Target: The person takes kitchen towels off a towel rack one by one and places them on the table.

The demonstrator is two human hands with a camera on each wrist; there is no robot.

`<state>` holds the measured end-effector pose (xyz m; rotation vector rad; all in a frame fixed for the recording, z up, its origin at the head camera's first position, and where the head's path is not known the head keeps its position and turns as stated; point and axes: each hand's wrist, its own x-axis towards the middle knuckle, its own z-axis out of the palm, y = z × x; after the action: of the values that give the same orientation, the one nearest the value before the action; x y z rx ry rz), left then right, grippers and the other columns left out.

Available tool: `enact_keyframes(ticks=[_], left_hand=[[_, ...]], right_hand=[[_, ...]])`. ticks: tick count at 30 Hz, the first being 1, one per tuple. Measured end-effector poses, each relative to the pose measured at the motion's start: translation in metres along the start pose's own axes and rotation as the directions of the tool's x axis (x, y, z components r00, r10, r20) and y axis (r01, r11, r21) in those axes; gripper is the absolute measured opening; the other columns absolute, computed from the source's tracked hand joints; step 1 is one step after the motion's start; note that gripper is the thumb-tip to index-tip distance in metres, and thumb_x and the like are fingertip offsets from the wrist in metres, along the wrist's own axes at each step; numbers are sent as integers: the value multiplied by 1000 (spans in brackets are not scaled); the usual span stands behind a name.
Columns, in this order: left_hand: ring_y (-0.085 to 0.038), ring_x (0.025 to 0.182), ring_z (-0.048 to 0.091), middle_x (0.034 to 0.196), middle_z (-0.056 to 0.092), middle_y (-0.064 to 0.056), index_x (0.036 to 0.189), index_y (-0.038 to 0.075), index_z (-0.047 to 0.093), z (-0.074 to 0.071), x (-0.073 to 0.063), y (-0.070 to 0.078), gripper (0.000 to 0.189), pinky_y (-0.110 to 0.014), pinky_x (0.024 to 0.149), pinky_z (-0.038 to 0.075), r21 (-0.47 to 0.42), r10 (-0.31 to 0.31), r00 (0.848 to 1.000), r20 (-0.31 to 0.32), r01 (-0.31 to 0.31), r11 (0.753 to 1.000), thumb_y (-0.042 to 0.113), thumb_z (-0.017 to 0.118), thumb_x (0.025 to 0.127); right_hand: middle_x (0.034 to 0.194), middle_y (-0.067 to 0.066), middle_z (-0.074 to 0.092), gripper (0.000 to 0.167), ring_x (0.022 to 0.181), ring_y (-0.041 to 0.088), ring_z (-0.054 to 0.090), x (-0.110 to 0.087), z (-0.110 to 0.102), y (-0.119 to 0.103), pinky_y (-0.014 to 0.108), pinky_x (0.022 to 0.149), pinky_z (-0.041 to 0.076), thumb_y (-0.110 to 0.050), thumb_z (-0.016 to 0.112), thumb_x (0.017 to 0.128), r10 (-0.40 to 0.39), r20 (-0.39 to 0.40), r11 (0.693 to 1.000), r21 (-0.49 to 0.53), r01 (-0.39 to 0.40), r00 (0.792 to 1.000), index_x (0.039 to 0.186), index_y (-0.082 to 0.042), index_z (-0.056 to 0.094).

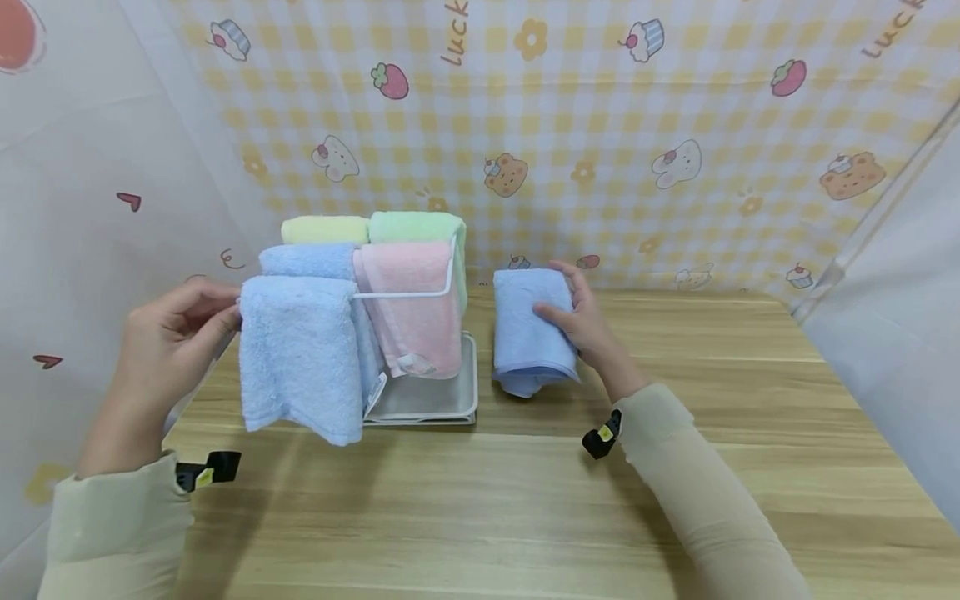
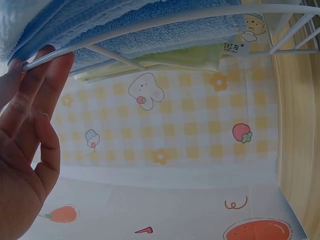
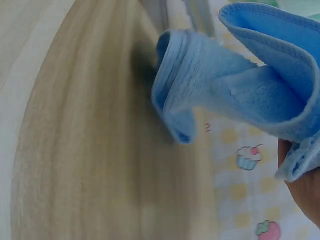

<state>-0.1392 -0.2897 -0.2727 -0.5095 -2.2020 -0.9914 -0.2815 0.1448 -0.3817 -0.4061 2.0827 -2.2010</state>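
Observation:
My left hand [image 1: 168, 350] pinches the left end of a white wire rack's bar [image 2: 165, 21], thumb on one side and fingers on the other. Over the front bar hangs a light blue towel [image 1: 300, 358], its edge right at my fingertips. A second blue towel [image 1: 307, 260] and a pink towel [image 1: 412, 308] drape behind it, with a yellow towel [image 1: 325, 229] and a green towel [image 1: 416, 223] at the back. To the right of the rack, my right hand [image 1: 588, 325] grips a folded blue towel [image 1: 528, 321], thumb across its front; its lower layers flare apart in the right wrist view.
Under the hanging towels, the rack's grey tray base [image 1: 427, 400] stands on the wooden table [image 1: 487, 508]. A yellow-checked cloth backdrop [image 1: 585, 108] rises at the table's back edge, and white cloth walls flank both sides.

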Motion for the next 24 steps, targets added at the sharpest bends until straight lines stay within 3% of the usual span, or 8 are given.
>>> enact_keyframes(ticks=[10, 16, 20, 24], left_hand=[[11, 73, 61, 90, 65, 33, 98, -11, 68, -1, 2, 6, 12, 0, 67, 50, 11, -17, 1000, 9, 17, 1000, -15, 63, 88], [10, 71, 61, 89, 65, 33, 98, -10, 68, 0, 1, 7, 12, 0, 66, 49, 12, -41, 999, 13, 41, 999, -14, 63, 88], [10, 70, 61, 89, 67, 32, 97, -12, 68, 0, 0, 6, 13, 0, 66, 49, -21, -50, 999, 1, 50, 999, -18, 62, 87], [10, 70, 62, 88, 68, 31, 97, -13, 67, 1, -1, 5, 14, -1, 66, 50, -39, -56, 998, -6, 56, 998, -20, 61, 86]], right_hand=[[129, 14, 52, 73, 86, 10, 66, 15, -1, 24, 24, 73, 61, -2, 64, 94, 54, -14, 997, -55, -55, 998, 155, -14, 26], [132, 26, 53, 68, 76, 5, 66, 23, -10, 40, 20, 69, 59, 0, 64, 93, 63, -43, 991, -116, -68, 997, 153, -9, 32], [141, 27, 47, 66, 95, 14, 63, 25, -16, 47, 22, 83, 56, -2, 65, 93, 74, -69, 977, -195, -86, 995, 151, -8, 36], [154, 22, 35, 66, 125, 33, 50, 25, -21, 51, 39, 109, 44, -5, 67, 92, 106, -89, 958, -259, -126, 990, 152, -8, 36]])
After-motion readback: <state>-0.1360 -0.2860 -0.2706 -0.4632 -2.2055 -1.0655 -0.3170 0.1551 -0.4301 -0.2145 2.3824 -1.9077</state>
